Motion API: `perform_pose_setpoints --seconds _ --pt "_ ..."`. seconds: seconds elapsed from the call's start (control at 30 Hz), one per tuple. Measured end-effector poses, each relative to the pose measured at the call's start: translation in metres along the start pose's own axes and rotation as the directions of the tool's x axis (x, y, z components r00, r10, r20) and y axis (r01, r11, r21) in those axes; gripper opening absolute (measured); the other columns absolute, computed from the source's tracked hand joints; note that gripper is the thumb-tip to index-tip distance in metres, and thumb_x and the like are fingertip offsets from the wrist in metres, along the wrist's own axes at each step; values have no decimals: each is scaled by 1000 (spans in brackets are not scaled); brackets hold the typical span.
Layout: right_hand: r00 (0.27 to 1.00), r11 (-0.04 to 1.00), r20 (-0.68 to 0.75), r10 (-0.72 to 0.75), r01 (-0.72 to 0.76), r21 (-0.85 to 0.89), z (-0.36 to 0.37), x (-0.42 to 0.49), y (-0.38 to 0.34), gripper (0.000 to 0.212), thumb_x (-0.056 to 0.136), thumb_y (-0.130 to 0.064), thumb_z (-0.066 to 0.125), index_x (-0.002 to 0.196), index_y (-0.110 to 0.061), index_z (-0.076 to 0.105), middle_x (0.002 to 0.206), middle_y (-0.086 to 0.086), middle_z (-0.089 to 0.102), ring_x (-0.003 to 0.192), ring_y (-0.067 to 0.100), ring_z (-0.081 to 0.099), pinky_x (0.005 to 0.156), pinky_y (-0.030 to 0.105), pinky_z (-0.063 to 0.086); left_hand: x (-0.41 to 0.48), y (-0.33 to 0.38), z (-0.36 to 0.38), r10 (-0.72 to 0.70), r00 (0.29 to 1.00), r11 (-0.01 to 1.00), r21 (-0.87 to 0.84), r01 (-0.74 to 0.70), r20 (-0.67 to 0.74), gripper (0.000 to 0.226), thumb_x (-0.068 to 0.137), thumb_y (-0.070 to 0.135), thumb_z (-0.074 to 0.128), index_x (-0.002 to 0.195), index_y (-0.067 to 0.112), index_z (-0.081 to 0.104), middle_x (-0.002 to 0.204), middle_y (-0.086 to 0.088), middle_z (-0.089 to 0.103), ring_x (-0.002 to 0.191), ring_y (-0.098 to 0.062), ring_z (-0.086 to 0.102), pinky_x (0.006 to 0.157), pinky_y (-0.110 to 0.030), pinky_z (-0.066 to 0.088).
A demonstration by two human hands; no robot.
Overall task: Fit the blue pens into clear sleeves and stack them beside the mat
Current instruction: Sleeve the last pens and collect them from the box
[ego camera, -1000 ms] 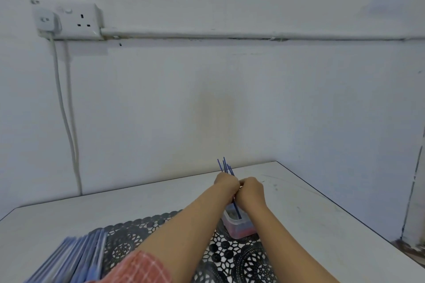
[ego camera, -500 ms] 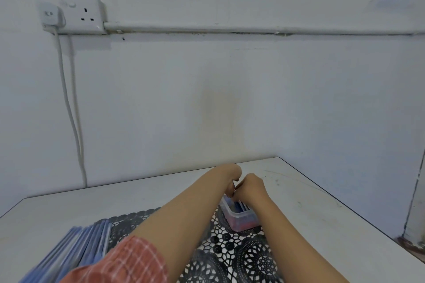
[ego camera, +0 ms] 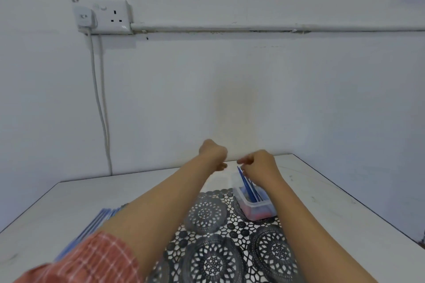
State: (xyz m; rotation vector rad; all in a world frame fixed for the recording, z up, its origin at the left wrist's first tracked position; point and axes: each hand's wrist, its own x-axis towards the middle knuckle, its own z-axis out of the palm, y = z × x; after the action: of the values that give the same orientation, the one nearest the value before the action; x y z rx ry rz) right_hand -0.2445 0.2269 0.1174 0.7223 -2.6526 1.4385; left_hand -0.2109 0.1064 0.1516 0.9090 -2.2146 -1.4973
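so the right hand (ego camera: 259,163) is curled right over the blue pens (ego camera: 249,187), standing in the tub (ego camera: 258,210) just under it (actual pinch? can't tell); left hand (ego camera: 212,154) is curled too, contents hidden; I'd lift one pen straight up, not sideways

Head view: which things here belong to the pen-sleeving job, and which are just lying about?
Job: blue pens in the clear tub; blue-striped stack left of the mat; left hand; right hand at the pen tops.
Just there: wall socket; plug; cable; wall conduit.
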Motion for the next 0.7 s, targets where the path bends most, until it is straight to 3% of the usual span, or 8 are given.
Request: perform_pose_setpoints --seconds 0.13,0.23,0.4,0.47,0.57,0.7 --pt "975 946 219 -27 -46 322 13 -33 -39 23 81 5 56 82 -13 70 77 12 69 63 19 65 68 30 57 -1 -20 -63 59 995 981 191 -42 -85 15 91 4 52 101 -3 60 75 -12 65 55 -23 61 58 -29 52" --pt "926 922 378 8 -153 355 51 -49 -52 23 82 7 52 80 -10 67 74 14 66 59 21 61 60 26 55 -10 -51 -111 -29 998 933 356 50 -64 16 91 6 53 103 -3 58 86 -17 68 62 -25 61 58 -30 49" --pt "863 943 493 110 -247 223 127 -68 -62 12 82 4 54 89 7 63 74 16 61 53 21 56 68 34 55 -25 -106 -168 -122 983 842 511 174 -134 15 90 3 48 99 -5 55 93 -18 64 70 -28 57 60 -31 49" --pt "855 970 504 120 -208 122 153 -74 -68 5 83 -1 55 79 0 57 65 11 57 54 21 56 66 34 54 -32 -123 -182 -74 981 766 620 170 -178 18 90 3 44 105 -4 51 99 -17 58 84 -30 59 67 -30 48" --pt "862 994 496 102 -108 -17 184 -88 -82 27 85 -12 56 63 -12 41 60 5 47 62 21 55 52 28 44 -40 -148 -198 -63 981 647 741 181 -184 13 93 6 42 104 2 47 101 -13 54 93 -29 55 70 -27 41" --pt "893 987 448 40 35 -158 206 -103 -92 31 85 -16 57 61 -15 37 63 -1 42 53 11 40 43 21 29 -43 -177 -210 -62 981 563 806 185 -182 30 97 18 44 118 -2 50 124 -16 55 111 -27 55 81 -28 43"
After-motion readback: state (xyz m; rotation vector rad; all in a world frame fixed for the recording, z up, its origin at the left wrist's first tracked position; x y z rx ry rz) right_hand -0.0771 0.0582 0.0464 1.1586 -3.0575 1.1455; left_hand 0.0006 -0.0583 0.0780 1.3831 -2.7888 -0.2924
